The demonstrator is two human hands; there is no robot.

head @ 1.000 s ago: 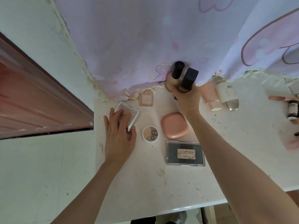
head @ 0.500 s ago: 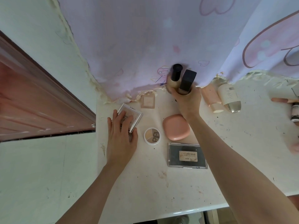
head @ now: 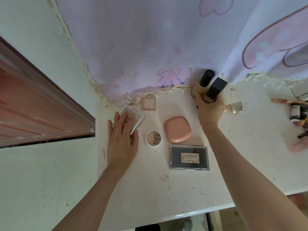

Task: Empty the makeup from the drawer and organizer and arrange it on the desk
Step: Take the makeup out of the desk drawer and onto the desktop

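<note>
My right hand (head: 209, 110) grips two beige foundation bottles at the back of the white desk (head: 150, 189), one with a round black cap (head: 205, 78), one with a square black cap (head: 215, 90). My left hand (head: 122, 140) lies flat with straight fingers on a clear square compact (head: 135, 116) at the desk's left edge. Between my arms lie a round PIPI palette (head: 153, 138), a pink rounded compact (head: 177, 129), a black rectangular palette (head: 189, 157) and a small pink square case (head: 148, 104).
A lilac cartoon curtain (head: 158, 39) hangs along the desk's back edge. A white bottle (head: 233, 101) lies right of my right hand. Small bottles and brushes (head: 296, 112) crowd the far right. A brown door (head: 33, 104) stands at left.
The view has drifted, shifting everything in frame. Both hands keep their holds; the two bottles stay at the curtain and the compact stays under my left palm.
</note>
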